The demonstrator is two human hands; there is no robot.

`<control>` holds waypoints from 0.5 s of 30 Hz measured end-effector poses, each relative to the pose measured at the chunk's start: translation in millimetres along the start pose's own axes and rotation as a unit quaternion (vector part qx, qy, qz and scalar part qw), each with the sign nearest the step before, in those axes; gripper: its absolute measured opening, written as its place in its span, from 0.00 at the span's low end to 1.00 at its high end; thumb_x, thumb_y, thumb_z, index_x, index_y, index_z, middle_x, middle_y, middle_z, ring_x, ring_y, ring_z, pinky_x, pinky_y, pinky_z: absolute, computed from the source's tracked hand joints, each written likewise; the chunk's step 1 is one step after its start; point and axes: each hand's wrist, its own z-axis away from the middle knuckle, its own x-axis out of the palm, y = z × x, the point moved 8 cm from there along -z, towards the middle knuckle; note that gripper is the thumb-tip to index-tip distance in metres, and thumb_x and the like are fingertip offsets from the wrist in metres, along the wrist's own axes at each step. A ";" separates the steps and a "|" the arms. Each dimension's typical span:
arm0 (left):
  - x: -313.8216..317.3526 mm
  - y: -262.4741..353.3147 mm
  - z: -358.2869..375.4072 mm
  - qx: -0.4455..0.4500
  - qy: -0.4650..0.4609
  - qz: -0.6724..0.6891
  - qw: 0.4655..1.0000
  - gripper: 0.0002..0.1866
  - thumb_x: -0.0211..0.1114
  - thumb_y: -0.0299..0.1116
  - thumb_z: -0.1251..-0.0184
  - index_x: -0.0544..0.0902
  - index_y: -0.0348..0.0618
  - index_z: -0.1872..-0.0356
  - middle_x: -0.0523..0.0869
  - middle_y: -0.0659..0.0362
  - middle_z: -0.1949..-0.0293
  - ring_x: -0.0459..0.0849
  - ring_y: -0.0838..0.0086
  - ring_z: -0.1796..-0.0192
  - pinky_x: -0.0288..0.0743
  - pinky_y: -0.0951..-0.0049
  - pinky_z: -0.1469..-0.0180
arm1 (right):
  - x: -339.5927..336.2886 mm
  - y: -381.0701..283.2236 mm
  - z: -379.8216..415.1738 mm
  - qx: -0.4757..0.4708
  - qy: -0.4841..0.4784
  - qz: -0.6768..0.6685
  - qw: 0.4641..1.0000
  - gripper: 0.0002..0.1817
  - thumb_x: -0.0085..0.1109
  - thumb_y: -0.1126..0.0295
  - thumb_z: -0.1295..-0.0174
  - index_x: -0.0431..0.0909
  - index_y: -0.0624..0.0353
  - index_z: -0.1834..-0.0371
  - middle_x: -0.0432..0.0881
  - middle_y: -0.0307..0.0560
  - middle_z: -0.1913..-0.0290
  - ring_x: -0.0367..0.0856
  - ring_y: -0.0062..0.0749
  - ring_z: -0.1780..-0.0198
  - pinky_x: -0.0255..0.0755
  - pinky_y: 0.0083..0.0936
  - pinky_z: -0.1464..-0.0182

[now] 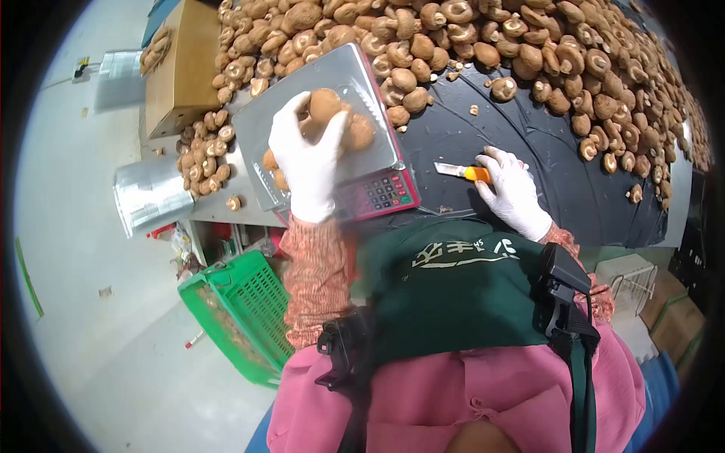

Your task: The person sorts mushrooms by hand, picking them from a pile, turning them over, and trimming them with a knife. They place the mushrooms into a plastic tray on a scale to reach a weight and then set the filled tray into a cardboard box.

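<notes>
My left hand (308, 158), in a white glove, is over the plate of a red-edged digital scale (260, 121). Its thumb and fingers are closed around a brown shiitake mushroom (325, 105). More shiitakes (361, 133) lie on the plate beside and partly beneath that hand. My right hand (515, 189), also gloved, rests on the black table covering to the right of the scale. It grips a utility knife (476, 174) with an orange handle, and the blade points left toward the scale. The scale's keypad faces me; its display is mostly hidden by my left wrist.
A large heap of shiitakes (529, 57) spreads across the back and right of the table (453, 128). At left are a cardboard box (181, 68), a smaller mushroom pile (202, 158) and a shiny metallic container (153, 198). A green plastic crate (253, 302) stands below the table edge.
</notes>
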 end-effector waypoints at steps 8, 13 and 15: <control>25.7 16.4 -23.5 0.109 -0.055 -0.191 0.974 0.16 0.78 0.37 0.44 0.86 0.41 0.57 0.89 0.54 0.62 0.86 0.63 0.62 0.79 0.64 0.55 | -22.9 9.6 -10.7 0.004 0.108 -0.075 0.991 0.20 0.64 0.65 0.41 0.77 0.55 0.46 0.79 0.49 0.44 0.79 0.43 0.44 0.73 0.38 0.45; 26.0 -0.3 -16.1 0.048 -0.045 -0.075 0.995 0.11 0.73 0.29 0.37 0.86 0.37 0.56 0.88 0.57 0.63 0.85 0.74 0.63 0.78 0.72 0.58 | -27.9 -19.8 -99.0 -0.016 0.130 -0.084 0.988 0.16 0.64 0.61 0.37 0.78 0.53 0.48 0.81 0.43 0.57 0.83 0.39 0.56 0.76 0.36 0.55; 28.0 -5.2 -12.6 0.021 -0.060 -0.048 0.997 0.10 0.72 0.27 0.36 0.85 0.35 0.57 0.87 0.58 0.64 0.84 0.76 0.62 0.78 0.74 0.58 | -23.1 -37.8 -134.7 -0.035 0.177 -0.069 0.981 0.16 0.61 0.58 0.36 0.78 0.52 0.49 0.80 0.44 0.58 0.83 0.40 0.57 0.77 0.36 0.58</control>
